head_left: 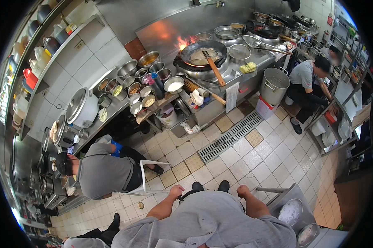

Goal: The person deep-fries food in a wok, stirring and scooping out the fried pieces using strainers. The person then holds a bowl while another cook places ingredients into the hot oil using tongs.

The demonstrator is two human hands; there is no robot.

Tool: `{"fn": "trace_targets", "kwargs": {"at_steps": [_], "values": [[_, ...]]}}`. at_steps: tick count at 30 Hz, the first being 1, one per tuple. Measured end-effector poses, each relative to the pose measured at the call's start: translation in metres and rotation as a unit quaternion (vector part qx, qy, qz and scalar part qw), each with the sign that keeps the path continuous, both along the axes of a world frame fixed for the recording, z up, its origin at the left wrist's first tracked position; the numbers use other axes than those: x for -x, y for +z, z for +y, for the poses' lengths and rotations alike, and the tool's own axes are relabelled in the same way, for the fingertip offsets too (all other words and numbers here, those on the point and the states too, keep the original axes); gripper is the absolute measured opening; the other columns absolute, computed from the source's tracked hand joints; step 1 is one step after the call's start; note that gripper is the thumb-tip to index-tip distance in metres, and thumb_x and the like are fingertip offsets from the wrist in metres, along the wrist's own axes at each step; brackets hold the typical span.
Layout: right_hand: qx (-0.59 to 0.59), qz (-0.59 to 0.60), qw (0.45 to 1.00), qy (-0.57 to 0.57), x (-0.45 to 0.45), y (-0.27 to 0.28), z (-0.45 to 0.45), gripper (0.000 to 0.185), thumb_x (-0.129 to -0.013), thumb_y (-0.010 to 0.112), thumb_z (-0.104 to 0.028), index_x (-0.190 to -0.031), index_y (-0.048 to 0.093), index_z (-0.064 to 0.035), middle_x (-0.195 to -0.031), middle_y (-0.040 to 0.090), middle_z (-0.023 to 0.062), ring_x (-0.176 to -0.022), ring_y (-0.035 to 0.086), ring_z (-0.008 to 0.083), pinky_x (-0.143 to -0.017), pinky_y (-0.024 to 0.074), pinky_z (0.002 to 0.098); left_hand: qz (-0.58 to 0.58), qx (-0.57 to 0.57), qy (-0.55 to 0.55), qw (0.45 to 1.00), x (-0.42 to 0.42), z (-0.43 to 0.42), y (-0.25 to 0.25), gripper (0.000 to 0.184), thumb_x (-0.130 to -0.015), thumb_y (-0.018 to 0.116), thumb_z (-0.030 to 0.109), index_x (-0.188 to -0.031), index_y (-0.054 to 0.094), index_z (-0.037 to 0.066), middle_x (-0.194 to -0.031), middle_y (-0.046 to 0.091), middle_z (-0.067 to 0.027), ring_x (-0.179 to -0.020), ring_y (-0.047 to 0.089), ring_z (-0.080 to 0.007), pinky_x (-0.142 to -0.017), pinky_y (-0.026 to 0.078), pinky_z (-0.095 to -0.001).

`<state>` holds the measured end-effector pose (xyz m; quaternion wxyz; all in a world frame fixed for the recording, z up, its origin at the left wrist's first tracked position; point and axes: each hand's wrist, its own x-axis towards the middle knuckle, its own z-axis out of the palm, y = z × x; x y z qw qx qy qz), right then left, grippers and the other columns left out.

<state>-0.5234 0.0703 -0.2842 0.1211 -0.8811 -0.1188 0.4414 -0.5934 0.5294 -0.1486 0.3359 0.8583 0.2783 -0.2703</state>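
Note:
My left hand (177, 191) is closed at the left side of my waist, its fingers against a dark strap or cloth edge (187, 194). On the other side, my right hand (243, 191) is curled beside my grey shirt (211, 211); whatever it may hold is too small to make out. Both hands are low and well apart, with my dark shoes (198, 186) showing between them. Ahead, a wok (194, 46) sits on a stove with flames at its rim, and a wooden-handled strainer (213, 68) rests in it.
A seated co-worker (108, 167) is at the left counter; another co-worker (308, 78) bends at the right shelves. A floor drain (229, 136) crosses the tiles. Metal bowls (174, 84) line the counter, a tall pot (274, 86) stands right, and a side table (291, 194) is near my right arm.

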Motion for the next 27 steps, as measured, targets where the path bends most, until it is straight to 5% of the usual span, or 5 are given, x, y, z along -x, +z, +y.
{"fn": "trace_targets", "kwargs": {"at_steps": [8,11,17,20,27], "values": [[0.055,-0.036,0.988,0.142,0.0,0.002,-0.002,0.016,-0.066,0.077,-0.019,-0.079,0.074,-0.0088,-0.082,0.071,0.0107,-0.081,0.07,0.0265,-0.072,0.0567,0.0344,0.018,-0.013,-0.004,1.0,-0.001,-0.006,0.012,0.026,-0.069,0.053,0.007,-0.082,0.074,0.015,-0.088,0.071,-0.0119,-0.087,0.067,-0.0276,-0.077,0.052,-0.0357],[0.034,-0.007,0.998,0.058,0.0,0.004,-0.001,0.016,-0.067,0.077,-0.019,-0.079,0.074,-0.009,-0.084,0.072,0.0107,-0.081,0.07,0.0271,-0.073,0.0568,0.0349,0.02,0.001,0.008,1.0,0.002,-0.002,0.002,0.026,-0.068,0.054,0.007,-0.082,0.074,0.015,-0.088,0.071,-0.0113,-0.087,0.067,-0.0268,-0.078,0.052,-0.0353],[0.041,-0.088,0.964,0.246,0.0,0.002,0.0,0.017,-0.067,0.076,-0.021,-0.079,0.074,-0.009,-0.083,0.071,0.0107,-0.081,0.07,0.0276,-0.071,0.0567,0.0362,0.02,-0.01,-0.012,1.0,0.005,0.002,-0.005,0.027,-0.068,0.053,0.005,-0.082,0.074,0.015,-0.087,0.071,-0.0104,-0.086,0.067,-0.0263,-0.077,0.052,-0.0346],[0.017,-0.026,0.997,0.067,0.002,0.002,0.004,0.016,-0.066,0.076,-0.02,-0.077,0.074,-0.0084,-0.081,0.071,0.0109,-0.078,0.07,0.0276,-0.07,0.0566,0.0366,0.026,0.002,-0.007,1.0,0.007,0.004,-0.005,0.027,-0.068,0.053,0.005,-0.082,0.074,0.014,-0.087,0.071,-0.01,-0.086,0.068,-0.0262,-0.077,0.052,-0.0345],[0.029,-0.067,0.976,0.204,0.001,0.025,0.005,0.015,-0.067,0.074,-0.016,-0.077,0.073,-0.0056,-0.082,0.071,0.0121,-0.077,0.07,0.0275,-0.07,0.0571,0.0351,0.031,-0.002,0.0,1.0,0.005,0.002,-0.001,0.027,-0.067,0.053,0.005,-0.082,0.073,0.014,-0.087,0.071,-0.0101,-0.087,0.067,-0.0261,-0.077,0.052,-0.0344]]}}
